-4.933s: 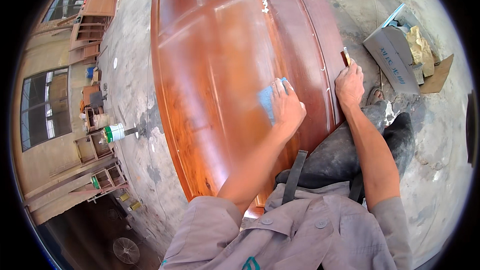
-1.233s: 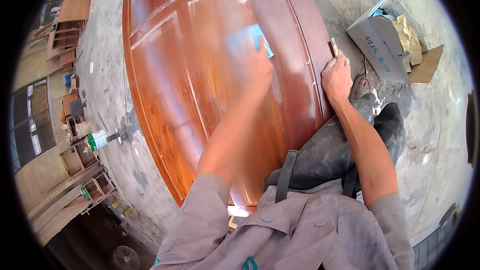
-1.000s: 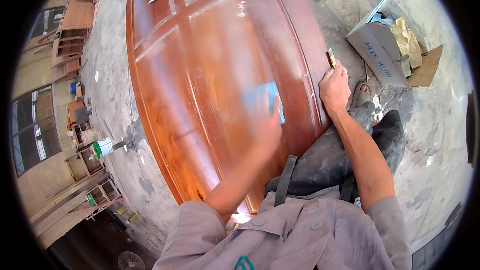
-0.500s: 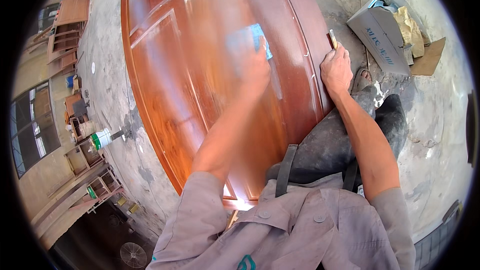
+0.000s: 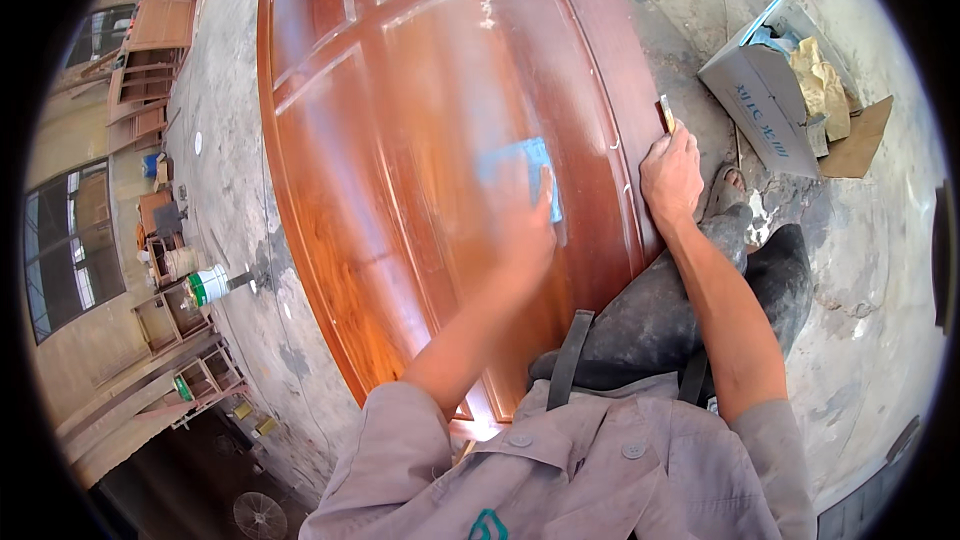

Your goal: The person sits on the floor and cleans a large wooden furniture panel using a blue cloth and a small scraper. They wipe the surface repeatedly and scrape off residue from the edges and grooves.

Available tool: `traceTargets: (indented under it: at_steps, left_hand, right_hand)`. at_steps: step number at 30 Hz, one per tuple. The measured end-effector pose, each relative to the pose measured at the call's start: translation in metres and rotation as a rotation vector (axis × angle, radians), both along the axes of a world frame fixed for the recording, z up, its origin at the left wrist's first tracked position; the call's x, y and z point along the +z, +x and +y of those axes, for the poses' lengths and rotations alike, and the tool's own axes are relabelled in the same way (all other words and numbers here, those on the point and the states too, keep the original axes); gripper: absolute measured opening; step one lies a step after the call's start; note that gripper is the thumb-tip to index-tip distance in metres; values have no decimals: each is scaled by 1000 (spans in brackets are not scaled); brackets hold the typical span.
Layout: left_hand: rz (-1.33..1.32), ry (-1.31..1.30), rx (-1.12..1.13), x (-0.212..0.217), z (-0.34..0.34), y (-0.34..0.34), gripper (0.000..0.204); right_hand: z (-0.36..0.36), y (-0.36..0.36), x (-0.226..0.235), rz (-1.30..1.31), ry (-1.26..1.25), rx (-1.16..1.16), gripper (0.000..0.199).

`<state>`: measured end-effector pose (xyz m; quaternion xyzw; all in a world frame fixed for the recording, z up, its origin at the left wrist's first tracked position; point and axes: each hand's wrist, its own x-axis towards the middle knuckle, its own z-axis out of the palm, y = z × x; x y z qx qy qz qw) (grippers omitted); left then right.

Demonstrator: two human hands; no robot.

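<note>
Left hand (image 5: 520, 225) stretched forward, blurred, palm pressing blue sanding sheet (image 5: 520, 168) flat on the door panel (image 5: 400, 140). Right hand (image 5: 672, 175) grip closed on door's right edge.

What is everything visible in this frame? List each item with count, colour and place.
Glossy reddish-brown panelled wooden door: one, lying flat, centre.
Light blue rubbing pad: one, on the door under the left hand.
Open grey cardboard box: one, with tan paper, upper right on the concrete floor.
White can with green band: one, left floor.
Wooden furniture frames: several, brown, far left.
Left hand: blurred, on the pad.
Right hand: on the door's right edge, holding a small object.
</note>
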<state>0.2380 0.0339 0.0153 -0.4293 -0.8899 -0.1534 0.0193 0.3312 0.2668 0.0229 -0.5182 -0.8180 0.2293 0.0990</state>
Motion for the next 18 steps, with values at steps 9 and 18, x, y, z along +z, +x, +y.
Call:
traceTargets:
  at_steps: [9, 18]
  left_hand:
    - [2, 25, 23, -12, 40, -84, 74]
    - [46, -103, 61, 7, 75, -143, 67]
  right_hand:
    - [-6, -2, 0, -24, -16, 5, 37]
    - [-8, -5, 3, -10, -41, 37, 39]
